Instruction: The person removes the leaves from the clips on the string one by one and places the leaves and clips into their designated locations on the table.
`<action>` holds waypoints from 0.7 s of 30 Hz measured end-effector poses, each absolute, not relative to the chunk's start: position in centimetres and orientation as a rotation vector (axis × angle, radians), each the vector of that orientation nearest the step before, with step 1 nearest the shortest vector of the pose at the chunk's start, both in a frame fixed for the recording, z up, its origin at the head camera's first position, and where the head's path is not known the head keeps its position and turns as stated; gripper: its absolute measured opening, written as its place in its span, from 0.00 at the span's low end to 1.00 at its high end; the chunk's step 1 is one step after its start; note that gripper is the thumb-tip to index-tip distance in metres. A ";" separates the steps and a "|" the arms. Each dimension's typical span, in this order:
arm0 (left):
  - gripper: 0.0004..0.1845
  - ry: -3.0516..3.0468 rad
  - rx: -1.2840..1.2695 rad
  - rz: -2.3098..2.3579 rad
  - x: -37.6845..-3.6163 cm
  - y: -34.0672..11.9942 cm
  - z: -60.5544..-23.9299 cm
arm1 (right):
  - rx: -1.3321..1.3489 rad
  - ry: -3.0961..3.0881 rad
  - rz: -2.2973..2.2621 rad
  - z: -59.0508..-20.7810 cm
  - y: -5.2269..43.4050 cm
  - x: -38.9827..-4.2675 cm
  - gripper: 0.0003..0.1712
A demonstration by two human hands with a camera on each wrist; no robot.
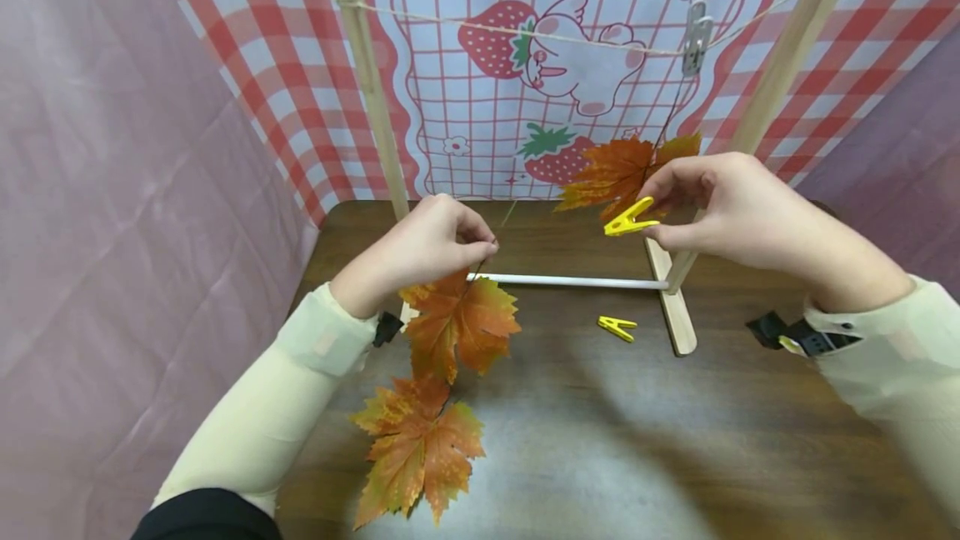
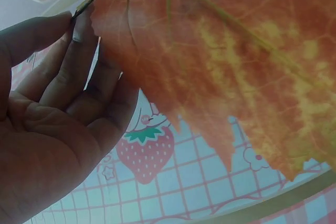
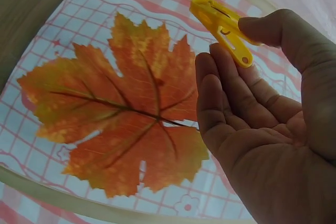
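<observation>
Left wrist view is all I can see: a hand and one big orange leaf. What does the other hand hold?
Observer: The right hand pinches a yellow clip between thumb and fingers.
Operator: Are there more clips?
Observer: Yes, a second yellow clip lies on the wooden table, and a grey clip hangs on the string between the two posts.
Operator: What does the left hand grip?
Observer: The left hand pinches a thin stem with a leaf hanging under it.
</observation>
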State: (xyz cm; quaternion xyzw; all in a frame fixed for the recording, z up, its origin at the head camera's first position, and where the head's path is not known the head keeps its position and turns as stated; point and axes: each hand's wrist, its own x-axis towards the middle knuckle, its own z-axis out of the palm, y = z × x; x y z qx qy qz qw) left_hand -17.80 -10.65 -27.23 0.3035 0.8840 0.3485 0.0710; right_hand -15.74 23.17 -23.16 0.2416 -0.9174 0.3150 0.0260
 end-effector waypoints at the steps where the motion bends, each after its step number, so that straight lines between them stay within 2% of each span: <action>1: 0.06 2.657 0.910 1.033 -17.7 -10.7 -27.3 | 0.743 -2.839 0.972 -23.4 23.2 -15.8 0.16; 13: 0.07 2.594 0.901 0.917 -16.9 -11.5 -29.5 | 0.675 -2.909 1.050 -27.0 23.9 -15.6 0.12; 21: 0.08 2.538 0.887 0.874 -16.6 -12.3 -31.1 | 0.759 -2.903 1.035 -29.9 24.4 -15.5 0.11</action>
